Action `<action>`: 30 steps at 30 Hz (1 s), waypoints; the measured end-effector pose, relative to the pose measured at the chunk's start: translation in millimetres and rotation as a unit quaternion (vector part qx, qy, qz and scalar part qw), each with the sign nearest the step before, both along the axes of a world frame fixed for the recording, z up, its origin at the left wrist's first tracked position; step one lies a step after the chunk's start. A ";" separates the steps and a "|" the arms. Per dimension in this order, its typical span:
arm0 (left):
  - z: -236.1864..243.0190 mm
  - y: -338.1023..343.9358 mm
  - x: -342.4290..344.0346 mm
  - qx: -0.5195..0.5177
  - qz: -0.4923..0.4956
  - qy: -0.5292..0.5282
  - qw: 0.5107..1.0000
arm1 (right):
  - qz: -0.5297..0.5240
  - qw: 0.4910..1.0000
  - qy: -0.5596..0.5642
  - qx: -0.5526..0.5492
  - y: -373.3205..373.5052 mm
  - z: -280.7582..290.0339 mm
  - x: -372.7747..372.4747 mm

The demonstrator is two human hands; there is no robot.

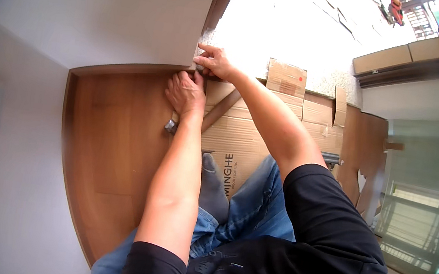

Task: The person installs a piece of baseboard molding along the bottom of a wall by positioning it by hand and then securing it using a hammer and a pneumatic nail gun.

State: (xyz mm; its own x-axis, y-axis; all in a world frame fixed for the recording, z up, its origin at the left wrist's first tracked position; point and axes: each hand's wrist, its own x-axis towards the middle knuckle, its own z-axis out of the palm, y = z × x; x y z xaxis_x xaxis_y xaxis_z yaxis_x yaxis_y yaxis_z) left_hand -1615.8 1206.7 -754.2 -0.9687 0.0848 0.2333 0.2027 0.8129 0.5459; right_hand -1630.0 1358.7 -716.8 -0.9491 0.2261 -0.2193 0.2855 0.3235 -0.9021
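At the wall corner beside the doorway, my right hand (216, 63) reaches to the wall's end, a finger and thumb stretched out and apart against its edge. Just nearer to me, my left hand (185, 93) is closed, its fingers curled down by the brown baseboard (128, 65); what they grip, if anything, is hidden. A brown strip (221, 111) lies slanting over the flattened cardboard (242, 135), to the right of my left wrist. Close to that wrist's other side sits a small metal piece (170, 126), partly covered by the forearm.
Wood flooring (111, 138) meets the white wall (24, 74) on the left. A bright speckled floor (287, 22) stretches beyond the doorway. A grey metal tool (331, 158) lies beside my right arm. Glass panels (421, 195) stand at the right. My grey-socked foot (214, 184) rests on the cardboard.
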 end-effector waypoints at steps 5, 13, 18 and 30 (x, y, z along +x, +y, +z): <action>8.8 0.8 2.1 -0.005 -0.020 -0.056 0.998 | -0.009 0.999 -0.005 -0.033 6.5 -6.4 0.0; 0.8 -0.8 -0.4 -0.002 -0.010 -0.027 1.000 | -0.013 0.999 -0.007 -0.037 3.8 -7.3 -1.9; 3.9 4.0 2.1 -0.009 -0.013 -0.053 0.998 | -0.016 0.999 -0.013 -0.040 6.7 -7.5 1.8; 6.0 0.5 0.5 -0.001 -0.013 -0.070 0.997 | -0.007 0.999 -0.010 -0.030 4.2 -4.1 -0.2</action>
